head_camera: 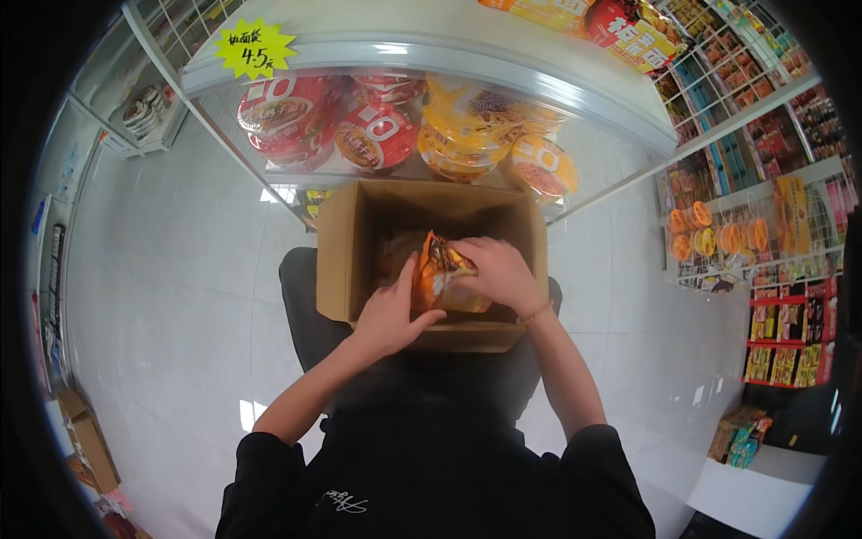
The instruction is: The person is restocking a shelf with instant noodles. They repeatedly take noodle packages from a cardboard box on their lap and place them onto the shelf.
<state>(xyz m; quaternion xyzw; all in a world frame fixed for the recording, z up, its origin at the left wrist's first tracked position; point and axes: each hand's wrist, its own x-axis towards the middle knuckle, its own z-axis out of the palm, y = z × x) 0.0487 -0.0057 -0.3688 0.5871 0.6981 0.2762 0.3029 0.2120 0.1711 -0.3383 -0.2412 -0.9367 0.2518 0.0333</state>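
Observation:
An open cardboard box (335,263) sits in front of me, at my lap. Inside it is an orange and yellow food packet (431,286) of shiny film, with printed writing on it. My right hand (495,273) grips the packet at its right side, fingers over the upper part. Along the packet's left edge lies my left hand (390,316), index finger extended and thumb spread below. Whether the left hand bears any of the packet's weight cannot be told. The box's contents farther down are in shadow and partly hidden by my hands.
Beyond the box, a shelf (431,54) carries noodle packets (633,34) on top. Red instant-noodle bowls (377,138) and yellow bowls (465,135) stand on the level below. Stocked wire racks (734,236) line the right. Another cardboard box (91,448) is at lower left.

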